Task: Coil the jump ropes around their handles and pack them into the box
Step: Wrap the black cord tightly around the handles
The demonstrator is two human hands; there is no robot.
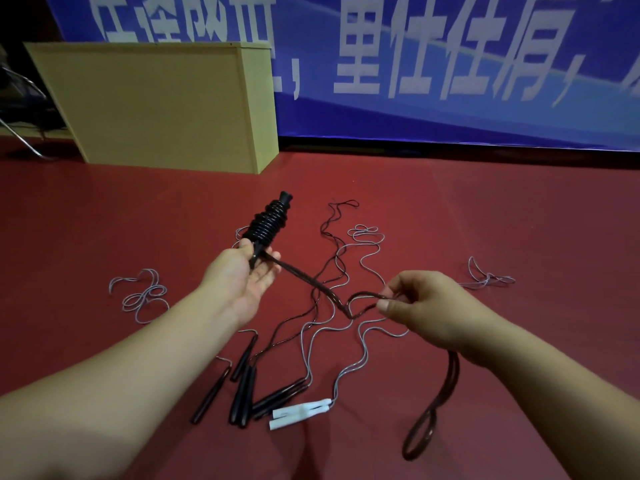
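The dark rope (313,285) was partly coiled around its handles (268,225), held up over the red floor (485,209) in the left hand (242,271), thumb and fingers curled round them. The right hand (420,306) pinched the slack, a loop dangling below. Winding was under way; next came more turns. Other ropes (346,327) lay loose on the floor, the box (156,105) well beyond.

Half-coiled black jump rope (268,225) held aloft, loose ropes (332,306) perhaps tangled on floor

Glossy black plastic-looking rope coils (268,223) are shining; the smooth matt red floor (485,209) and the matt pale-yellow board-like box (156,105) are looking dull.
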